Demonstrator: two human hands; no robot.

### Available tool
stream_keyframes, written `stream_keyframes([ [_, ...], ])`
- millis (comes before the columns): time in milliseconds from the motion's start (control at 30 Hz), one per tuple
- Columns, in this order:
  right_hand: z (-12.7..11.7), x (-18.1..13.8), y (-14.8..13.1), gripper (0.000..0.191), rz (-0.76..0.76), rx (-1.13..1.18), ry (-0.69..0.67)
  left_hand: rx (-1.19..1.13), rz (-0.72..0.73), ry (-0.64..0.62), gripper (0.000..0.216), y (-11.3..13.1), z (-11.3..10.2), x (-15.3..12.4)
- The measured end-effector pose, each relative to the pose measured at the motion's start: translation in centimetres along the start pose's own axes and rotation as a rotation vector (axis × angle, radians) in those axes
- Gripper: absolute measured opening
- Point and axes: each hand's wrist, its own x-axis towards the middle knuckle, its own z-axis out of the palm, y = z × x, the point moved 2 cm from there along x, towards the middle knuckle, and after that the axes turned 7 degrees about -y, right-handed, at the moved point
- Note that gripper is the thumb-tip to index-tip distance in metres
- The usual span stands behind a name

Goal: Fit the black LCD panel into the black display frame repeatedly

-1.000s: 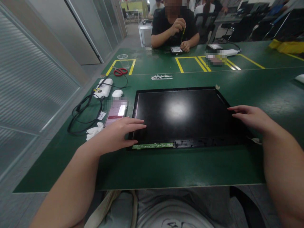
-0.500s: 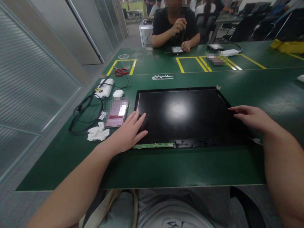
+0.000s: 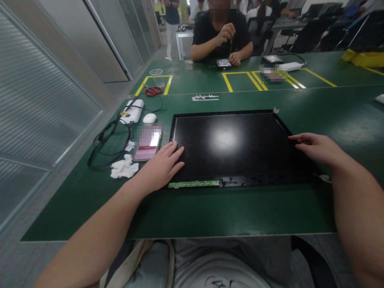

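A black flat display panel (image 3: 234, 148) in a thin frame lies face up on the green table, with a bright light reflection at its middle. Along its near edge, on the left, runs a narrow green circuit board (image 3: 194, 184). My left hand (image 3: 163, 166) rests open across the panel's left edge, fingers stretched. At the right edge, my right hand (image 3: 315, 148) touches the frame with its fingers extended and holds nothing visible. Small pale tabs stick out at the far right and near right corners.
Left of the panel are a phone (image 3: 148, 143), a white mouse (image 3: 149, 118), a crumpled tissue (image 3: 124, 167), a white power strip (image 3: 132, 112), black cables and red scissors (image 3: 153, 91). A plastic cup (image 3: 157, 78) stands farther back. Across the table a person (image 3: 222, 36) handles a small device.
My left hand has shifted very slightly left and its thumb has drawn in. My right hand and the panel stay put. Another person has come into view in the background at left.
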Motion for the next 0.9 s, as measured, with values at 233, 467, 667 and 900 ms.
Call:
stream_keyframes([
  [233, 0.1, 0.1, 0.2, 0.043, -0.013, -0.006, 0.021, -0.025, 0.005, 0.018, 0.055, 0.0, 0.0, 0.1],
  [467, 0.2, 0.9, 1.1, 0.045, -0.017, -0.019, 0.016, -0.055, 0.009, 0.031, 0.054, -0.1, 0.3, 0.3],
  [667, 0.0, 1.3, 1.7, 0.044, -0.066, -0.032, 0.007, -0.085, -0.035, 0.071, 0.052, 0.3, -0.1, 0.0],
  [900, 0.0, 1.2, 1.6, 0.044, -0.037, -0.037, -0.001, -0.027, -0.201, 0.036, 0.058, 0.1, -0.2, -0.1],
])
